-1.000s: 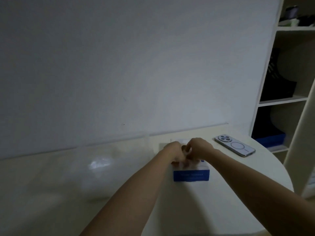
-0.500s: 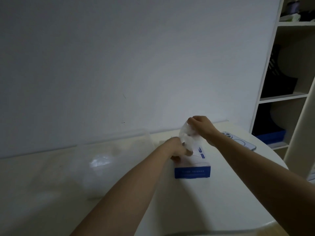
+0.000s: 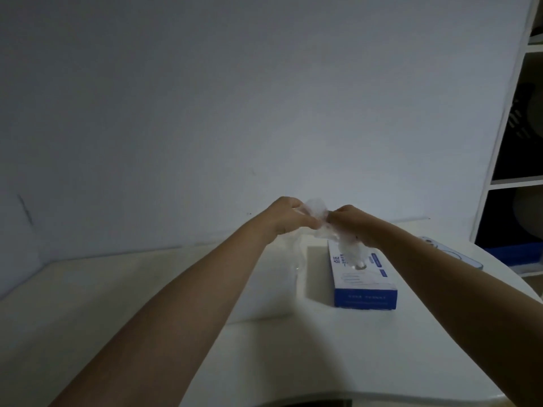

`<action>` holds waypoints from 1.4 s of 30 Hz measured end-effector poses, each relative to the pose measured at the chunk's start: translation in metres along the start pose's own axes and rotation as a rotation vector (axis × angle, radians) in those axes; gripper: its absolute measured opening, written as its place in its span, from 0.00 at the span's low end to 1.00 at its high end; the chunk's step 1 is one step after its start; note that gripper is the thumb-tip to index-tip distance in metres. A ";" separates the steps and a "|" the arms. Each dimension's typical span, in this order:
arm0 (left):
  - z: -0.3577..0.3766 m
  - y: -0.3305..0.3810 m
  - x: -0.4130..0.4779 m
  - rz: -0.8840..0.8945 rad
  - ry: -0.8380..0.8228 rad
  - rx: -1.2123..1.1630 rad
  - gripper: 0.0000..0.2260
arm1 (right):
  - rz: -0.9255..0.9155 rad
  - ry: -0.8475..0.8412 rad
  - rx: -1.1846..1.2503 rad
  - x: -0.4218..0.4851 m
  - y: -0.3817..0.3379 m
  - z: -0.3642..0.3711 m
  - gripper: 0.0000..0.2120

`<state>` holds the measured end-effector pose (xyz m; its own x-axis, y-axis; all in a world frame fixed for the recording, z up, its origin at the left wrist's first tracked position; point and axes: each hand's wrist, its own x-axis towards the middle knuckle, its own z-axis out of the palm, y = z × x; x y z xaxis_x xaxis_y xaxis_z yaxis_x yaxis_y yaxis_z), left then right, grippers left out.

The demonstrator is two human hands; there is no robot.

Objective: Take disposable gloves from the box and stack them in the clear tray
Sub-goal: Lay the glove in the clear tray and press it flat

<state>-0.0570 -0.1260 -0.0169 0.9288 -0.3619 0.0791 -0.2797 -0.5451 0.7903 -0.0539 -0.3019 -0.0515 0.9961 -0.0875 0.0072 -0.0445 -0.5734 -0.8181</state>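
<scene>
Glove (image 3: 316, 211) is up in the air between both hands, bunched and translucent. The left hand (image 3: 289, 218) and right hand (image 3: 351, 220) each pinch it with curled fingers, just above the far end of the blue-and-white box (image 3: 364, 286). Film trails from the pinch down and right to the box top, so its long run slants that way, though I cannot tell if that tail is the same glove. The right forearm half covers a phone (image 3: 458, 255) on the white table (image 3: 293, 362), with shelving (image 3: 517, 183) at far right.
</scene>
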 end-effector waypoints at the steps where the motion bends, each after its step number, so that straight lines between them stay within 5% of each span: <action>1: -0.006 -0.004 -0.004 0.012 0.039 -0.020 0.14 | 0.017 -0.040 -0.060 0.000 -0.006 0.004 0.14; 6: -0.032 -0.031 -0.019 0.040 0.161 -0.019 0.05 | 0.047 -0.222 -0.196 -0.002 -0.035 0.033 0.20; 11: -0.052 -0.061 -0.026 -0.121 0.411 -0.163 0.11 | -0.100 -0.325 -0.013 -0.004 -0.053 0.050 0.37; 16: -0.062 -0.089 -0.032 -0.287 0.476 -0.180 0.21 | -0.257 -0.295 0.004 0.000 -0.056 0.061 0.13; 20: -0.072 -0.090 -0.035 -0.381 0.296 -0.353 0.27 | -0.238 -0.272 0.000 0.004 -0.062 0.067 0.08; 24: -0.073 -0.090 -0.036 -0.348 0.280 -0.341 0.06 | -0.178 -0.263 -0.058 0.006 -0.068 0.071 0.13; 26: -0.069 -0.094 -0.032 -0.327 0.344 -0.207 0.06 | -0.192 -0.195 -0.051 0.009 -0.069 0.072 0.17; 28: -0.066 -0.099 -0.030 -0.313 0.374 -0.035 0.08 | -0.300 0.058 -0.102 0.011 -0.072 0.074 0.22; 31: -0.065 -0.104 -0.031 -0.308 0.407 0.201 0.04 | -0.629 0.394 -0.074 0.007 -0.083 0.080 0.12; 33: -0.065 -0.107 -0.031 -0.313 0.408 0.317 0.07 | -0.687 0.179 -0.063 0.007 -0.090 0.087 0.06; 37: -0.065 -0.109 -0.035 -0.345 0.348 0.460 0.09 | -0.301 -0.443 -0.457 0.011 -0.086 0.114 0.11; 42: -0.061 -0.112 -0.038 -0.253 0.307 0.888 0.18 | 0.048 -0.667 -0.638 0.014 -0.067 0.137 0.18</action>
<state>-0.0459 -0.0051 -0.0710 0.9744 -0.0109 0.2246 -0.0273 -0.9972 0.0698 -0.0263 -0.1536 -0.0755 0.8206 0.2512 -0.5134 0.0776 -0.9389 -0.3354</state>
